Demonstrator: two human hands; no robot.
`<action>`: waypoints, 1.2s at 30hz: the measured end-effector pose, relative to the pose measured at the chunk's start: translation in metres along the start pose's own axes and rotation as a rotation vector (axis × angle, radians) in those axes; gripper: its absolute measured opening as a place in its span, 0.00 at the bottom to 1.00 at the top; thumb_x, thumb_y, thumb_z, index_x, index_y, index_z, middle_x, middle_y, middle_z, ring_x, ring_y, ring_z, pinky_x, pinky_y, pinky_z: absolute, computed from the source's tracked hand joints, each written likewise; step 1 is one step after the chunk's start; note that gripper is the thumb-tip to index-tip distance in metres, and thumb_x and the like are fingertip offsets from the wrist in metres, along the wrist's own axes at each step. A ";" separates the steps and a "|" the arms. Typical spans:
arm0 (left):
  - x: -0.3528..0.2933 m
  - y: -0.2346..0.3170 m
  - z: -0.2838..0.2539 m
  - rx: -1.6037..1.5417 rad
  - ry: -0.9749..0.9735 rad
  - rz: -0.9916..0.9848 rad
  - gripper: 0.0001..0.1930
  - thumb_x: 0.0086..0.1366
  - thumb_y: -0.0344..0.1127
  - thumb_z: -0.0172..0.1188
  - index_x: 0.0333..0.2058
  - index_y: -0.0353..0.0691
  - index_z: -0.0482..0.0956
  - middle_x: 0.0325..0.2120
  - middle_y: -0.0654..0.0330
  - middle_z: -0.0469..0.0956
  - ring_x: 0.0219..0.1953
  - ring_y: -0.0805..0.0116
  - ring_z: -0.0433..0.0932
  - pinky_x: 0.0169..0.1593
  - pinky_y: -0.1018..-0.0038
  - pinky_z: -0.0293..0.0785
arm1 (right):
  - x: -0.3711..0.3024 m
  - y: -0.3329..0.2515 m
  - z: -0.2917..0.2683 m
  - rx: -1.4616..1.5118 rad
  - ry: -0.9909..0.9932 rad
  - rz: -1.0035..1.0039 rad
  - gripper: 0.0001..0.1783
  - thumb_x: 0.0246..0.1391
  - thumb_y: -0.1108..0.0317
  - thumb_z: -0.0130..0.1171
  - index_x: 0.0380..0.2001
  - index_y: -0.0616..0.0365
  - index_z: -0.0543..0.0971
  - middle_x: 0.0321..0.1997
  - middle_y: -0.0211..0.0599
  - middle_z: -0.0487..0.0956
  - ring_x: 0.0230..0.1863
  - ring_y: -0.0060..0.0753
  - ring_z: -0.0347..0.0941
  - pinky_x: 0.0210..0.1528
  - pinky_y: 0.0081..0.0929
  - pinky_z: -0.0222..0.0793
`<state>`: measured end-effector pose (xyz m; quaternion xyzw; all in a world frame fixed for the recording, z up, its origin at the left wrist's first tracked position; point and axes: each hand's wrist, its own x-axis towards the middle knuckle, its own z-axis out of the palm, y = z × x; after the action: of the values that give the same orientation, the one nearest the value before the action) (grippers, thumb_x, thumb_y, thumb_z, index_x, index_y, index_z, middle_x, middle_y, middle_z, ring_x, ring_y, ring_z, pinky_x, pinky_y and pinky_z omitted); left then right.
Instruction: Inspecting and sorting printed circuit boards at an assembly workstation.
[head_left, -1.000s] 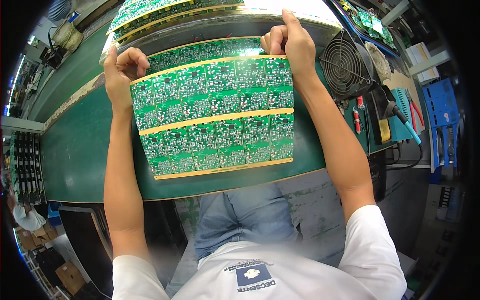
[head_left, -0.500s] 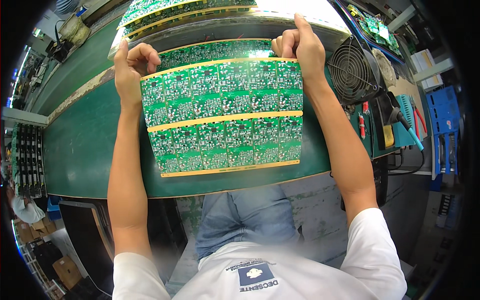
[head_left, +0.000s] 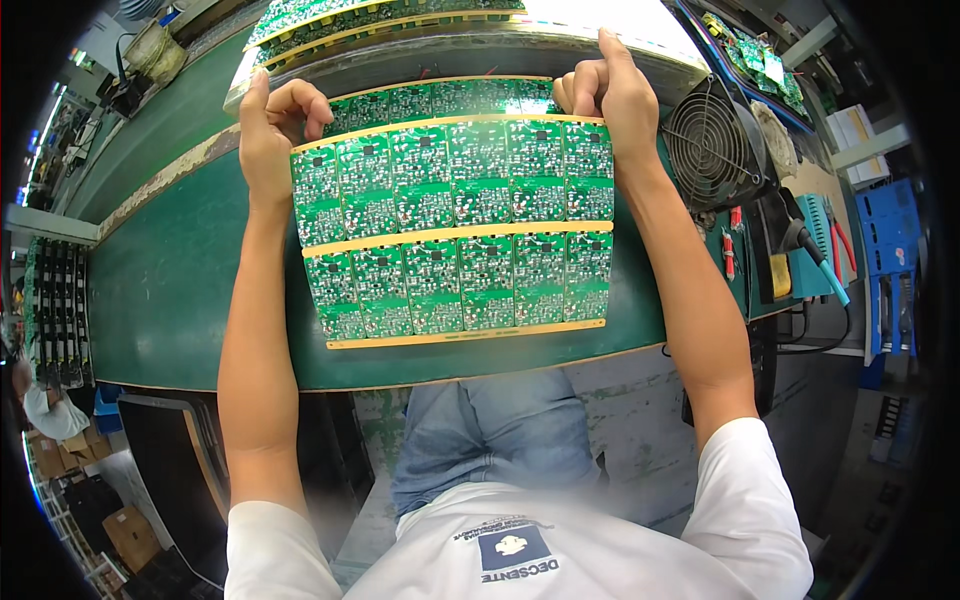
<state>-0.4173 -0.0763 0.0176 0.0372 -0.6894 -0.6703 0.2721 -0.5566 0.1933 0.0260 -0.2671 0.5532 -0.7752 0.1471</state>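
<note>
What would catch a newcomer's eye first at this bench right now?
The big green circuit panel with gold rails, mid-frame over the green belt, held at its top corners by the left hand and right hand. Next, the round black fan just right of the right hand, with a teal-handled soldering iron below it. More green panels lie along the far edge.
</note>
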 end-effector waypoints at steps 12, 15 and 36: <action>0.000 -0.001 0.000 0.037 0.022 -0.016 0.33 0.70 0.57 0.32 0.18 0.40 0.75 0.18 0.65 0.73 0.21 0.79 0.62 0.30 0.81 0.56 | 0.001 0.003 0.000 0.006 0.001 -0.010 0.37 0.66 0.52 0.36 0.01 0.52 0.64 0.04 0.26 0.55 0.11 0.20 0.51 0.18 0.18 0.45; 0.000 0.000 0.001 0.074 0.047 -0.027 0.33 0.70 0.57 0.32 0.18 0.40 0.75 0.18 0.66 0.73 0.21 0.79 0.62 0.30 0.81 0.55 | 0.001 0.003 0.001 -0.005 0.011 0.006 0.37 0.66 0.52 0.36 0.01 0.52 0.64 0.04 0.26 0.55 0.11 0.20 0.51 0.18 0.18 0.46; -0.001 0.000 0.002 0.153 0.028 -0.008 0.34 0.70 0.57 0.30 0.17 0.39 0.75 0.16 0.66 0.71 0.20 0.79 0.61 0.30 0.80 0.55 | 0.001 0.005 0.001 -0.008 0.006 0.012 0.37 0.66 0.52 0.36 0.01 0.52 0.64 0.04 0.26 0.55 0.10 0.20 0.50 0.18 0.18 0.46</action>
<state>-0.4175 -0.0742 0.0173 0.0701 -0.7347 -0.6160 0.2753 -0.5571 0.1906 0.0216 -0.2621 0.5582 -0.7730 0.1493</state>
